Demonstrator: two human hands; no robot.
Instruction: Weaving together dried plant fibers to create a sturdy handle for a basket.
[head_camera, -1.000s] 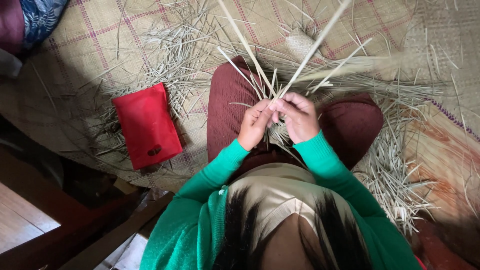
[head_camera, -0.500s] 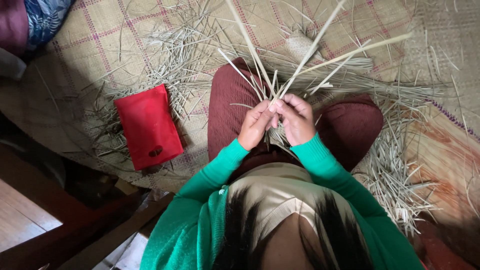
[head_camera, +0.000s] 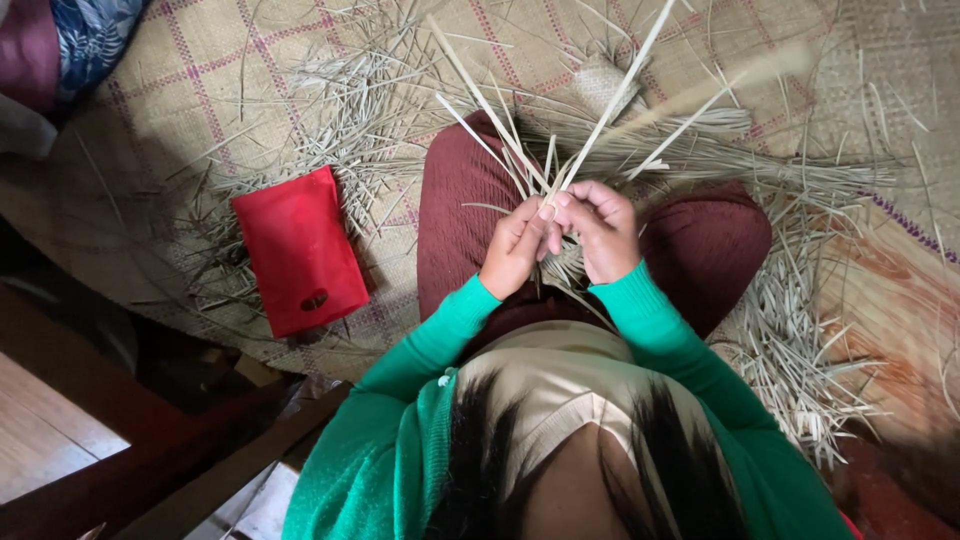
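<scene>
My left hand (head_camera: 515, 245) and my right hand (head_camera: 600, 230) meet above my lap, fingers curled narrow and pinched on a bundle of pale dry straw strips (head_camera: 590, 130) that fans up and away from my fingertips, the longest strip running almost to the top edge of the view. The thumbs touch where the strips cross; I cannot tell how many strips each hand grips. Under my wrists lie my knees in dark maroon ribbed cloth (head_camera: 455, 200), and my green knitted sleeves (head_camera: 440, 330) run back toward my chest. Loose straw litter (head_camera: 800, 330) is heaped to my right, close against my knee, and more is scattered ahead and to my left, so little of the floor near my hands is bare. A flat red cloth pouch (head_camera: 298, 250) lies to my left, apart from my knee, with straw touching its upper edge. Everything rests on a woven tan mat with pink checked lines (head_camera: 200, 90), whose near edge ends at dark wooden boards (head_camera: 60, 440) at lower left.
</scene>
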